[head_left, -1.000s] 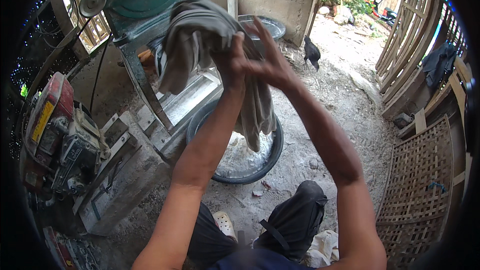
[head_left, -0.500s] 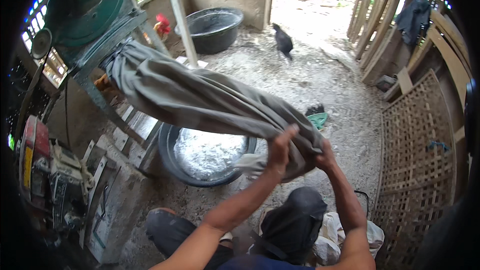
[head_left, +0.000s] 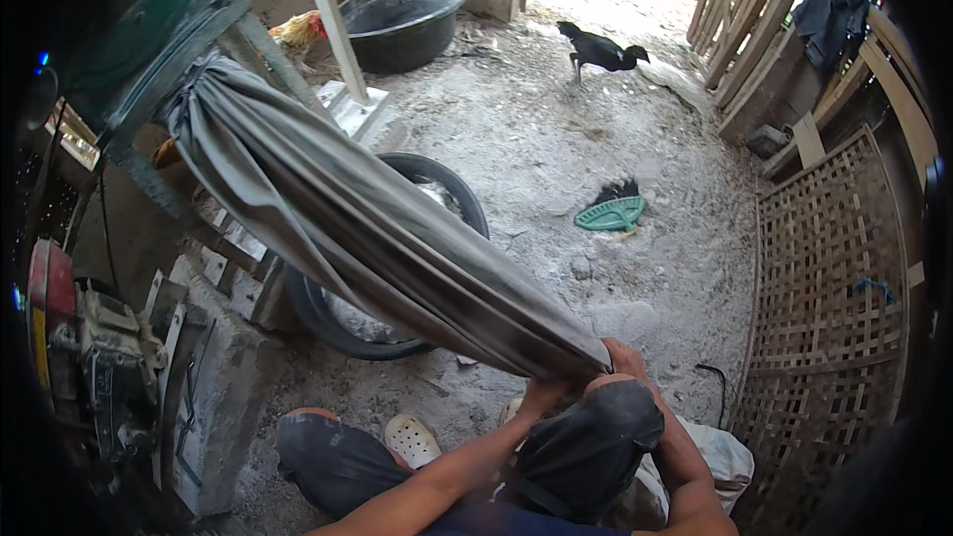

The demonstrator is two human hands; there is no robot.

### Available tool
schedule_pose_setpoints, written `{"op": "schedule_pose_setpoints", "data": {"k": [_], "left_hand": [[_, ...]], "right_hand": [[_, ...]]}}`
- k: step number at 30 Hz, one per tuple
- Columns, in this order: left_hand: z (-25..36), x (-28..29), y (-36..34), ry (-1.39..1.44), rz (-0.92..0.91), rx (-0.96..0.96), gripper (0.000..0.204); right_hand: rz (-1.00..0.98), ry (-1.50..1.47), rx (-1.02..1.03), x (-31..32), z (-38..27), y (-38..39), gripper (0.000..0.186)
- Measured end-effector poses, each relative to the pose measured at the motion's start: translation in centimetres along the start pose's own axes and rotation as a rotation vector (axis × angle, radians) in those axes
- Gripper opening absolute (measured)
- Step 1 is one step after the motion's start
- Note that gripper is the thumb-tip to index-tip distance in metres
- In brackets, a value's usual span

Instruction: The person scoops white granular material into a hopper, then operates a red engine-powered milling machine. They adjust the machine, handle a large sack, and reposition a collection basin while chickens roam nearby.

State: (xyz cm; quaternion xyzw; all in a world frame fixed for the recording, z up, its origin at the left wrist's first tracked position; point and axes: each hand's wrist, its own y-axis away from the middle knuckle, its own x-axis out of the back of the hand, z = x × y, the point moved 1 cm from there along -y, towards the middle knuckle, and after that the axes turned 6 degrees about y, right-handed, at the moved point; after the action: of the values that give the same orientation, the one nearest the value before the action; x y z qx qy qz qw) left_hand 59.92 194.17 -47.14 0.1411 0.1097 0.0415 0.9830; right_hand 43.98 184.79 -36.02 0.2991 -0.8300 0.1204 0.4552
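Note:
A long grey cloth sleeve (head_left: pixel 357 238) is gathered at the outlet of a green machine (head_left: pixel 129 30) and slants down toward my knees, pulled fairly taut. My left hand (head_left: pixel 541 397) is closed round its near end from the left side, partly hidden by my raised right knee. My right hand (head_left: pixel 623 357) grips the same end at the right, just beyond the knee; its fingertips are hidden. Beneath the sleeve stands a black tub (head_left: pixel 462 201) holding white powder (head_left: pixel 357 318), which the cloth partly covers.
Another black tub (head_left: pixel 402 50) stands at the back near a post and a rooster (head_left: pixel 298 32). A black hen (head_left: pixel 604 50) is on the dusty floor, beyond a green broom head (head_left: pixel 611 213). An engine (head_left: pixel 109 367) sits left; a woven panel (head_left: pixel 824 337) leans right, near a white sack (head_left: pixel 720 462).
Both hands have drawn the sleeve's end down and toward me, against my right knee, and the cloth is straighter. The hen has turned and shifted right. The view has tilted.

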Motion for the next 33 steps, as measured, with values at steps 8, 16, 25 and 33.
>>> {"op": "schedule_pose_setpoints", "data": {"k": [8,16,25,33], "left_hand": [[-5.0,-0.4,0.6,-0.462,-0.349,-0.053,0.034],[8.5,-1.9,-2.1,-0.434,-0.472,-0.472,0.027],[8.7,-1.2,-10.9,-1.352,-0.338,-0.114,0.024],[11.1,1.4,-13.1,-0.49,0.179,0.149,0.04]], "right_hand": [[-0.33,-0.267,-0.225,-5.2,-1.8,1.1,0.083],[0.286,0.13,-0.132,-6.8,4.6,-0.4,0.032],[0.29,0.281,-0.103,-2.9,11.1,1.4,0.035],[0.382,0.781,-1.316,3.0,29.7,19.6,0.027]]}}
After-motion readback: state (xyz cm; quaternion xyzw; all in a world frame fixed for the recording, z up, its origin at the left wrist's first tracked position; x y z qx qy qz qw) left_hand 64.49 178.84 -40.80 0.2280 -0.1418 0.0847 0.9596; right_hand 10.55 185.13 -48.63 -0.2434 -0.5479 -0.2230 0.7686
